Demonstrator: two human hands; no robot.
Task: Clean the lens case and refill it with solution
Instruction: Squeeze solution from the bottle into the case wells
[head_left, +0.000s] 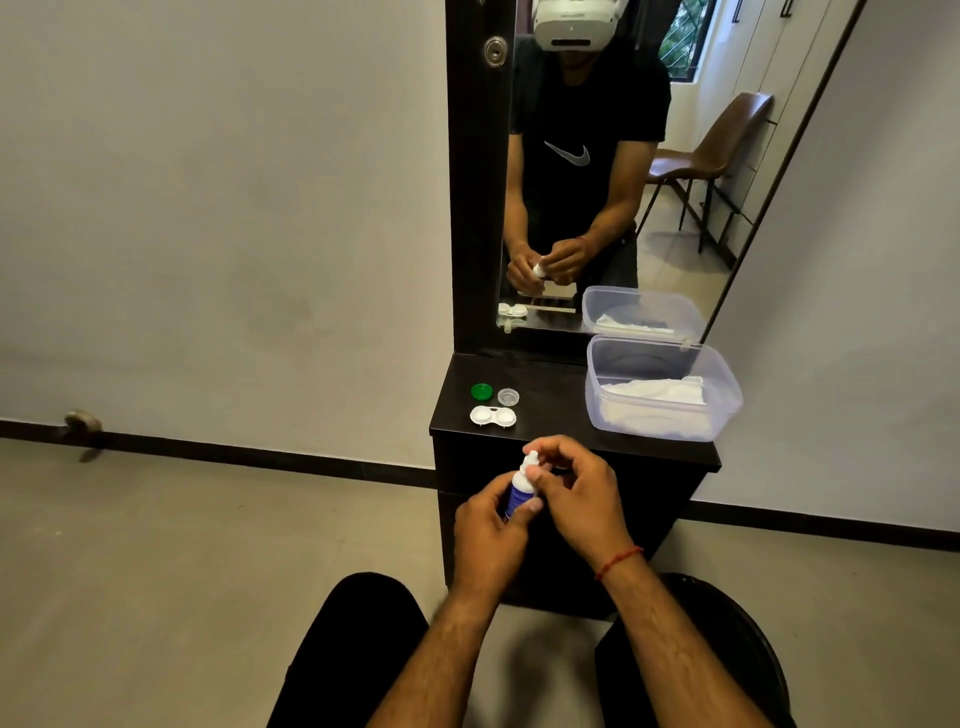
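While the left hand (488, 525) gripped the small blue-labelled white solution bottle (521, 488) and the right hand (576, 488) pinched its cap, the open white plastic lens case (492, 417) lay on the dark tabletop (550, 400), so uncapping appeared under way, with pouring into the wells next.

At the centre of the frame, the left hand (491, 525) covers most of the solution bottle (521, 488), so its label cannot be read. The right hand (574, 491) hides the bottle's far side; whether its cap is on is unclear. The lens case (492, 417) wells are too small to judge. Both forearms run off the bottom edge.
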